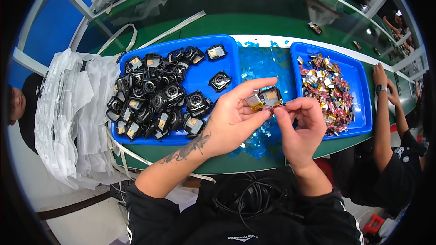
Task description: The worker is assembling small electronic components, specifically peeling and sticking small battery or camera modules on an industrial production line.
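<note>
glossy plastic watch housings point(172, 91), smooth plastic tray point(200, 73)

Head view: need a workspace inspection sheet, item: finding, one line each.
Surface: green table, blue film scraps between the trays.
Job's things: black case in hand; left blue tray holds similar cases, right blue tray small mixed parts.
Clutter: stacked translucent sleeves, white strap.
Hands: left hand holds the case; right hand fingers its near edge, exact grip unclear.
Cables: black coil before the person's torso.
Surroundings: co-worker at right, red stool low right.
</note>
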Action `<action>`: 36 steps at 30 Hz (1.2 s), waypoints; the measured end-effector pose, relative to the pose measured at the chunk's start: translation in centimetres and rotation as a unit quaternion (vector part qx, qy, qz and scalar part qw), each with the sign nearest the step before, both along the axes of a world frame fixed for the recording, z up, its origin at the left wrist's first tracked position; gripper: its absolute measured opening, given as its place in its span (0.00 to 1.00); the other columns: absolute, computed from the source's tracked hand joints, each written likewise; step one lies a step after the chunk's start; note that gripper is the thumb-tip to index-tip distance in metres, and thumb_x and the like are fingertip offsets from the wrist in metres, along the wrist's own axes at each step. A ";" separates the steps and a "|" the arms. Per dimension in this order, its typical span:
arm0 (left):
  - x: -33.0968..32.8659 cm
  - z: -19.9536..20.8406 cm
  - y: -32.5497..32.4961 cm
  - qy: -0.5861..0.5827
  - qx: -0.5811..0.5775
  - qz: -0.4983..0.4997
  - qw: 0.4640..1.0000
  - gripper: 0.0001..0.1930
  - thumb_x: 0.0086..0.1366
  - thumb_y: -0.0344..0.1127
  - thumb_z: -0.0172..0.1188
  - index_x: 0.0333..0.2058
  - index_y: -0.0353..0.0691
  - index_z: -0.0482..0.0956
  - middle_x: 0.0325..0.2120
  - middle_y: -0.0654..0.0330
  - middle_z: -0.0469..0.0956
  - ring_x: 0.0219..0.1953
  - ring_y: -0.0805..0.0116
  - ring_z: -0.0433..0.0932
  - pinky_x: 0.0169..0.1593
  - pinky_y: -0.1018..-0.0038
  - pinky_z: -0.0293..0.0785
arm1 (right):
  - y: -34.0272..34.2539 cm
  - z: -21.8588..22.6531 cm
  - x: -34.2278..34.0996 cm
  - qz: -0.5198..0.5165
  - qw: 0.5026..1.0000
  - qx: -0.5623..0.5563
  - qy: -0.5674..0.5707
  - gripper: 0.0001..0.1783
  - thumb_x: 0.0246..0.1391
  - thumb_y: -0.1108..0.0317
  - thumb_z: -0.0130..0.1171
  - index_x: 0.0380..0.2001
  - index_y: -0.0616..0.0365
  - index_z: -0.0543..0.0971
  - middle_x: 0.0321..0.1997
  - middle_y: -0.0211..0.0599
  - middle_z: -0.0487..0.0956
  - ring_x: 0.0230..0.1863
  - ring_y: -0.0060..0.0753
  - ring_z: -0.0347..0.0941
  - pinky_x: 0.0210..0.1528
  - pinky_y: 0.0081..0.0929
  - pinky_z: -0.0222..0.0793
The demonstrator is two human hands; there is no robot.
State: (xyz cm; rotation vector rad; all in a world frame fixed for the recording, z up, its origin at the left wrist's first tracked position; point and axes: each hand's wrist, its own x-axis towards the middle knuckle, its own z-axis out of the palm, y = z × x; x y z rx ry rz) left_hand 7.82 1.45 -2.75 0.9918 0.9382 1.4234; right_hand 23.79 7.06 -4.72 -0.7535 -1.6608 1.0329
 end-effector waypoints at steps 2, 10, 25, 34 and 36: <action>0.4 -0.1 0.0 -0.009 -0.006 0.014 1.000 0.27 0.62 0.17 0.54 0.60 0.34 0.64 0.50 0.54 0.75 0.52 0.70 0.75 0.56 0.75 0.74 | 0.1 -0.2 -0.3 -0.008 1.000 0.027 -0.014 0.13 0.47 0.79 0.67 0.36 0.61 0.75 0.32 0.29 0.75 0.26 0.16 0.65 0.28 0.14 0.63; 1.4 0.1 -0.5 0.034 0.004 0.058 0.998 0.24 0.61 0.19 0.56 0.56 0.36 0.64 0.48 0.52 0.74 0.49 0.71 0.77 0.52 0.76 0.75 | 0.2 0.7 -0.7 0.006 0.998 -0.052 -0.031 0.21 0.51 0.80 0.63 0.49 0.64 0.73 0.36 0.30 0.72 0.34 0.14 0.70 0.30 0.11 0.68; -1.9 0.6 0.2 0.441 0.037 0.197 0.875 0.26 0.63 0.31 0.59 0.58 0.38 0.64 0.48 0.48 0.75 0.47 0.55 0.79 0.46 0.66 0.75 | 7.7 4.0 -2.6 0.215 0.956 -0.059 -0.189 0.22 0.52 0.77 0.61 0.52 0.60 0.72 0.29 0.27 0.75 0.28 0.13 0.69 0.30 0.14 0.63; -4.9 -2.3 0.3 0.722 -0.036 0.159 0.673 0.17 0.58 0.42 0.64 0.44 0.42 0.78 0.39 0.56 0.77 0.48 0.56 0.73 0.53 0.62 0.67 | 26.9 -1.8 -8.9 0.012 0.926 -0.069 -0.371 0.24 0.38 0.66 0.74 0.40 0.61 0.77 0.31 0.38 0.79 0.32 0.28 0.74 0.34 0.29 0.71; -5.5 -2.7 0.4 0.704 -0.018 0.182 0.686 0.18 0.55 0.40 0.67 0.42 0.40 0.78 0.36 0.55 0.78 0.44 0.53 0.76 0.54 0.60 0.69 | 26.8 -1.8 -9.1 -0.008 0.905 -0.014 -0.425 0.24 0.38 0.64 0.75 0.39 0.62 0.78 0.31 0.40 0.80 0.34 0.30 0.77 0.37 0.29 0.72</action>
